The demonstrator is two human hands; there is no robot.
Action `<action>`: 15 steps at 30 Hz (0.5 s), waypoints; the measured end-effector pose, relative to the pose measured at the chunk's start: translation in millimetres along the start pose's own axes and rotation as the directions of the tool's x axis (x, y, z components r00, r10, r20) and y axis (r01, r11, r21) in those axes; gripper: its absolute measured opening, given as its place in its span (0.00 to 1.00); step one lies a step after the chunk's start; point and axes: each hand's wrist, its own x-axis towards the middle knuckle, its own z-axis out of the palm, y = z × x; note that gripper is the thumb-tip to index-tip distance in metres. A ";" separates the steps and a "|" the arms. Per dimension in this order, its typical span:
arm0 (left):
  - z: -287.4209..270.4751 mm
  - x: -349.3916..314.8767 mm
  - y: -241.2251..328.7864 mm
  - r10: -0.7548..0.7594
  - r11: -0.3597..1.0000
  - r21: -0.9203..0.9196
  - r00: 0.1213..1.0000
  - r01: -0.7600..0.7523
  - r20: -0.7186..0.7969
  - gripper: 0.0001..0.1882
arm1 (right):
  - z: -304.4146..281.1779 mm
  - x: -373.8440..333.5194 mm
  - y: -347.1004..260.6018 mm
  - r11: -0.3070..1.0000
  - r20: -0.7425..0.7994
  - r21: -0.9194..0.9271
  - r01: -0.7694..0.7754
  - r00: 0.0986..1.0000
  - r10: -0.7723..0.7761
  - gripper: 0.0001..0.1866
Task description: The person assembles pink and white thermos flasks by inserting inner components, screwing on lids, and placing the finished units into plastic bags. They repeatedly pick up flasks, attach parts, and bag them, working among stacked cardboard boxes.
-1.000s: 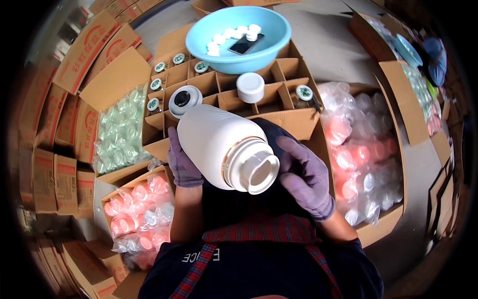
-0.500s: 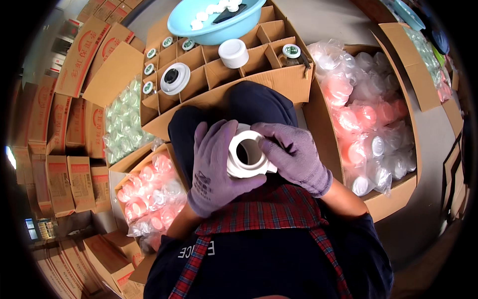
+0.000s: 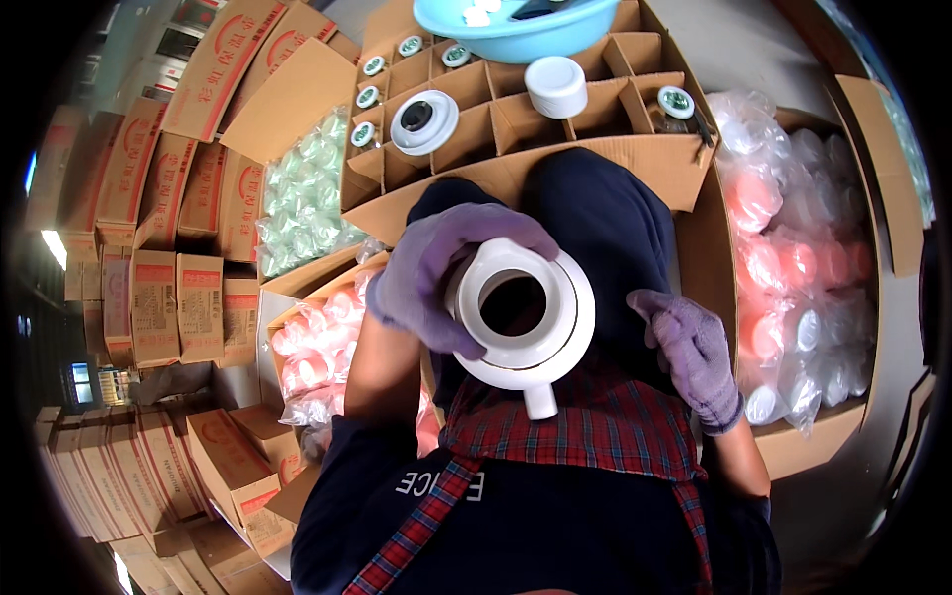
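A white vacuum jug [image 3: 570, 342] is in my gloved left hand [image 3: 446, 263], which wraps around its far left side. Its round mouth faces up, dark inside, and a short white projection, handle or spout, points toward me. My gloved right hand [image 3: 689, 352] is apart from the jug, at its right above my thigh. Its fingers are curled in, and whether something small is between them is hidden. Beyond my knees, a white round lid with a black centre [image 3: 424, 122] and a plain white cup-shaped cap [image 3: 555, 86] rest on a divided carton [image 3: 535, 164].
Several green-topped pieces [image 3: 675, 102] stand in the carton's cells. A light-blue basin [image 3: 526, 42] with white parts sits at its far side. Boxes of pink and clear plastic-wrapped pieces [image 3: 793, 263] flank me on both sides, with green wrapped pieces [image 3: 307, 193] farther left. Cartons [image 3: 203, 198] are stacked at left.
My right hand has left the jug and moved right. The jug is now in my left hand alone, held higher and turned. My view has shifted, so the surroundings sit farther right.
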 end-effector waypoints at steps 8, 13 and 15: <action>-16.9 44.1 -36.2 0.156 0.947 -0.319 0.813 0.039 0.562 0.47 | 4.4 3.4 -6.9 0.996 -0.006 -0.036 0.084 0.996 -0.084 0.12; -10.6 47.1 -30.5 0.127 0.962 -0.265 0.742 0.071 0.658 0.47 | 5.1 -0.4 -2.7 0.997 -0.003 -0.075 0.034 0.999 -0.035 0.11; -8.3 42.3 -22.4 0.110 0.976 -0.217 0.783 0.032 0.612 0.46 | 8.7 0.6 -4.6 0.995 -0.002 -0.076 0.057 0.998 -0.057 0.10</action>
